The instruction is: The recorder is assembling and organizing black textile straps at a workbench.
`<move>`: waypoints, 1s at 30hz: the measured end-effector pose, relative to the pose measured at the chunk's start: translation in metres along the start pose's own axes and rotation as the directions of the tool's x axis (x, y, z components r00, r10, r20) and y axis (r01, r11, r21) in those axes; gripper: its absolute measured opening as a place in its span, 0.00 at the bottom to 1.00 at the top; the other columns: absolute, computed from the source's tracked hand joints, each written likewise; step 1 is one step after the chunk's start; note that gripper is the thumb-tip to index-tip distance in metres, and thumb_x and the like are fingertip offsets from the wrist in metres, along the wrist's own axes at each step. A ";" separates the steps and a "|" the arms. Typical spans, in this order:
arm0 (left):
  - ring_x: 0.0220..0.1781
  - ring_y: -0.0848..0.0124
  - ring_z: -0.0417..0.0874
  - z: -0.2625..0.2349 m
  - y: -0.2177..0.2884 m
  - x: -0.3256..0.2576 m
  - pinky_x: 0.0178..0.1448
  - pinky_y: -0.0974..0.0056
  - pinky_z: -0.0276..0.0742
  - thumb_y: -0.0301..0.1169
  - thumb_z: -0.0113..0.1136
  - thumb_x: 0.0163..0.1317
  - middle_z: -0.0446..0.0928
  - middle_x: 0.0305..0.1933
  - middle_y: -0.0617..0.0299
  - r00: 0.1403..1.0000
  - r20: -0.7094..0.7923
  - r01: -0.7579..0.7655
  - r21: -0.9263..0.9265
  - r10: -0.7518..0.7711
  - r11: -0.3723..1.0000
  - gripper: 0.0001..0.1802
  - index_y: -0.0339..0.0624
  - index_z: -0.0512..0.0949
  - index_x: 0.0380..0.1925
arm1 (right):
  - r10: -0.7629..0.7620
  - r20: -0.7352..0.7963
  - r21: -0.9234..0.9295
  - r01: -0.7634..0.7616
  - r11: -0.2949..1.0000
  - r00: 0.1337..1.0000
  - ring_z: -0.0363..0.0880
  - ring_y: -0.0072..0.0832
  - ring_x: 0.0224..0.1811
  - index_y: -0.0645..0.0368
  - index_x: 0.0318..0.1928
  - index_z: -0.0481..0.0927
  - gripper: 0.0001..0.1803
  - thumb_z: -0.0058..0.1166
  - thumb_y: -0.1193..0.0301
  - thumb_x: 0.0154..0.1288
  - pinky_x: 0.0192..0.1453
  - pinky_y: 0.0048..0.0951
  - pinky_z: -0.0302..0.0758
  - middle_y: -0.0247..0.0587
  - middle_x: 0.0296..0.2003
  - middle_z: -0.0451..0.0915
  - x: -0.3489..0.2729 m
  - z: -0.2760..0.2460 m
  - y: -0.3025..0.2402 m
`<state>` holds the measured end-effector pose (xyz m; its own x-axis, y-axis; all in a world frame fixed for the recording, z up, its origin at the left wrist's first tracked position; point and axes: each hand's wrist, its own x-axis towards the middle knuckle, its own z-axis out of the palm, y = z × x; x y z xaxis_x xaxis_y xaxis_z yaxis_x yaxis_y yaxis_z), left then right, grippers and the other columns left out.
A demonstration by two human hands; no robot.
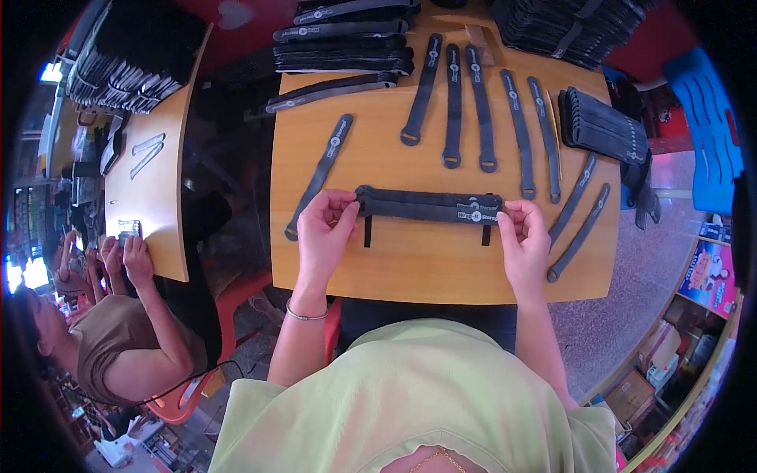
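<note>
Low over the near part of the table, a small stack of dark grey hook-and-loop straps (418, 205) with white print lies crosswise between my hands. My left hand (326, 225) pinches its left end between thumb and fingers; my right hand (524, 236) pinches the right end the same way. Two thin black strips (367, 232) stick out below the stack, one near each end. Beside my left hand lies a single strap (325, 169) with a slotted end. Several more loose straps (453, 106) are spread out beyond the stack and to its right.
Strap bundles (343, 59) sit at the table's (441, 280) far left, a tall pile (568, 27) at the far right, and another bundle (603, 126) by the right edge. On the left, a co-worker (130, 339) handles small pieces at another table (162, 201). A blue rack (704, 118) stands at right.
</note>
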<state>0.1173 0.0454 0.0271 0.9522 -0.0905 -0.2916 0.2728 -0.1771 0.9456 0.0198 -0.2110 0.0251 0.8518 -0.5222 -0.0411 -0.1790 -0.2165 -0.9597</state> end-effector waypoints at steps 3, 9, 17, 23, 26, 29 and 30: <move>0.25 0.84 0.76 0.000 -0.001 0.001 0.28 0.79 0.73 0.20 0.58 0.60 0.76 0.27 0.68 1.000 0.001 -0.006 0.002 0.006 1.000 0.04 0.35 0.76 0.36 | -0.004 -0.005 -0.009 0.004 1.000 1.000 0.68 0.11 0.26 0.62 0.42 0.74 0.08 0.57 0.78 0.62 0.29 0.14 0.66 0.29 0.28 0.75 0.000 0.000 0.000; 0.24 0.84 0.76 0.001 -0.004 0.003 0.27 0.79 0.73 0.20 0.58 0.60 0.76 0.27 0.67 1.000 -0.008 -0.026 0.028 0.026 0.999 0.04 0.35 0.75 0.34 | -0.018 -0.027 -0.021 0.017 1.000 0.999 0.68 0.12 0.25 0.61 0.41 0.73 0.09 0.58 0.78 0.61 0.28 0.14 0.66 0.28 0.27 0.74 0.002 0.002 0.001; 0.24 0.83 0.76 0.003 -0.002 0.003 0.26 0.78 0.73 0.20 0.58 0.60 0.76 0.27 0.67 1.000 -0.021 -0.013 0.022 0.013 1.000 0.04 0.35 0.75 0.34 | -0.004 -0.037 -0.048 0.002 0.999 0.999 0.69 0.12 0.25 0.61 0.40 0.73 0.10 0.59 0.78 0.60 0.28 0.15 0.66 0.29 0.26 0.74 0.003 0.003 0.003; 0.23 0.83 0.76 0.002 -0.002 0.004 0.26 0.78 0.73 0.20 0.58 0.60 0.75 0.26 0.67 1.000 -0.021 -0.006 0.012 0.006 1.000 0.04 0.35 0.75 0.34 | 0.001 -0.042 -0.052 -0.004 0.999 0.999 0.69 0.13 0.24 0.60 0.39 0.73 0.10 0.60 0.77 0.59 0.27 0.15 0.67 0.29 0.26 0.75 0.002 0.003 0.004; 0.23 0.84 0.75 0.002 -0.003 0.004 0.26 0.79 0.73 0.20 0.58 0.60 0.75 0.26 0.67 1.000 -0.020 -0.014 0.012 0.014 1.000 0.03 0.35 0.75 0.34 | -0.019 -0.048 -0.074 0.015 0.997 0.999 0.70 0.13 0.24 0.60 0.39 0.74 0.10 0.61 0.77 0.59 0.27 0.16 0.67 0.30 0.26 0.76 0.002 0.003 0.005; 0.23 0.84 0.75 0.003 -0.003 0.004 0.25 0.79 0.73 0.20 0.58 0.59 0.75 0.26 0.67 0.999 -0.029 -0.016 0.046 0.017 0.999 0.03 0.34 0.75 0.34 | -0.026 -0.053 -0.088 0.021 0.996 0.998 0.70 0.13 0.24 0.60 0.39 0.74 0.10 0.61 0.77 0.58 0.27 0.16 0.67 0.30 0.26 0.76 0.002 0.004 0.006; 0.23 0.84 0.75 0.003 -0.004 0.004 0.25 0.78 0.73 0.20 0.58 0.59 0.75 0.26 0.67 0.999 -0.031 -0.012 0.043 0.013 0.999 0.03 0.34 0.75 0.34 | -0.022 -0.053 -0.088 0.017 0.996 0.998 0.70 0.13 0.24 0.60 0.39 0.74 0.10 0.61 0.77 0.58 0.27 0.16 0.67 0.30 0.26 0.76 0.002 0.004 0.006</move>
<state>0.1199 0.0430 0.0219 0.9596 -0.0619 -0.2746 0.2555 -0.2185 0.9418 0.0224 -0.2104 0.0186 0.8281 -0.5605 -0.0052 -0.2069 -0.2971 -0.9322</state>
